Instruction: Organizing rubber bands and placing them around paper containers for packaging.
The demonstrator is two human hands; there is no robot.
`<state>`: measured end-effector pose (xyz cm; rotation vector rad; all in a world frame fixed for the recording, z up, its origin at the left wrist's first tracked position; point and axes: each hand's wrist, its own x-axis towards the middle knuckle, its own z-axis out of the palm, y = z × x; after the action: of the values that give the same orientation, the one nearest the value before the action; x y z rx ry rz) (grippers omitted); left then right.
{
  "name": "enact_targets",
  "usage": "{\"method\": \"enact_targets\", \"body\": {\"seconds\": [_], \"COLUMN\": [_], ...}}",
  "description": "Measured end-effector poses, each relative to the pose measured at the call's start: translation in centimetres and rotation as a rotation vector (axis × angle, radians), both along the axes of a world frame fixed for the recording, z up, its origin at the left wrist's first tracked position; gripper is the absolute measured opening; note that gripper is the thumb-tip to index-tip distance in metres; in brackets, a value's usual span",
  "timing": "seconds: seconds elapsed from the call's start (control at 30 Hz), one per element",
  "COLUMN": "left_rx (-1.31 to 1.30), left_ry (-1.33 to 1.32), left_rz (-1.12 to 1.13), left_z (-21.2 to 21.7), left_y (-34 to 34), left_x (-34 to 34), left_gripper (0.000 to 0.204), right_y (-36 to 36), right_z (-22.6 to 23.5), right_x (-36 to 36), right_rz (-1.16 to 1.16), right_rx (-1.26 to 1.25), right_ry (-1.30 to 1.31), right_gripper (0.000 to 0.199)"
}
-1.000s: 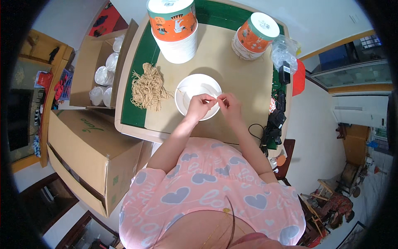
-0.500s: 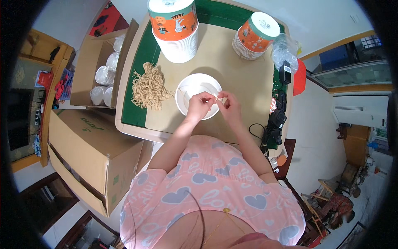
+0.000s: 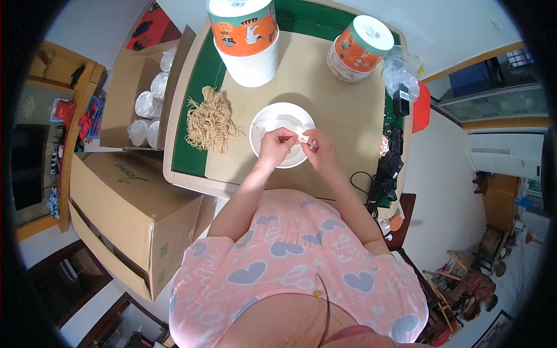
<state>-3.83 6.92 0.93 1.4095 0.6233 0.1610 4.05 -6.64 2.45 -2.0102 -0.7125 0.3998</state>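
Note:
A white paper tub [image 3: 259, 152] stands before me on the board, its open mouth facing up. Over the tub my left hand [image 3: 275, 149] has thumb and forefinger pinched together. Close beside it, almost fingertip to fingertip, my right hand [image 3: 318, 149] is curled in a pinch too. A short light-coloured strand of string [image 3: 302, 139] shows between the fingertips; its ends are hidden by the fingers. Left of the tub lies a loose heap of tan string [image 3: 211, 122].
A tall stack of white tubs with an orange-and-green one on top [image 3: 249, 61] stands at the back left, a shorter stack [image 3: 355, 55] at the back right. Clear plastic bags [image 3: 400, 72] and black cables [image 3: 387, 168] line the right edge. Cardboard boxes [image 3: 133, 191] stand on the left.
My fingers have shifted slightly around the strand, and the right hand's fingers are more curled. The whole view has moved a little; the tub and heap stay in place.

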Motion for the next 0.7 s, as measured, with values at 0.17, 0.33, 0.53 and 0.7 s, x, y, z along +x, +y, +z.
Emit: {"method": "enact_targets", "body": {"seconds": [0.17, 0.33, 0.53, 0.7], "left_rx": [0.001, -0.008, -0.032, -0.061], "left_ry": [0.008, -0.002, -0.015, 0.024], "left_rz": [-0.007, -0.021, -0.025, -0.009], "left_z": [0.2, 0.1, 0.2, 1.1], "left_y": [-0.1, -0.3, -0.5, -0.6], "left_x": [0.1, 0.2, 0.2, 0.3], "left_gripper": [0.007, 0.007, 0.007, 0.011], "right_y": [-0.2, -0.4, -0.1, 0.0], "right_z": [-0.8, -0.6, 0.3, 1.0], "right_x": [0.2, 0.2, -0.1, -0.1], "right_rz": [-0.011, 0.038, 0.007, -0.037], "right_rx": [-0.008, 0.010, 0.054, -0.062], "right_ry": [-0.055, -0.099, -0.126, 0.000], "right_gripper": [0.013, 0.012, 0.010, 0.011]}}
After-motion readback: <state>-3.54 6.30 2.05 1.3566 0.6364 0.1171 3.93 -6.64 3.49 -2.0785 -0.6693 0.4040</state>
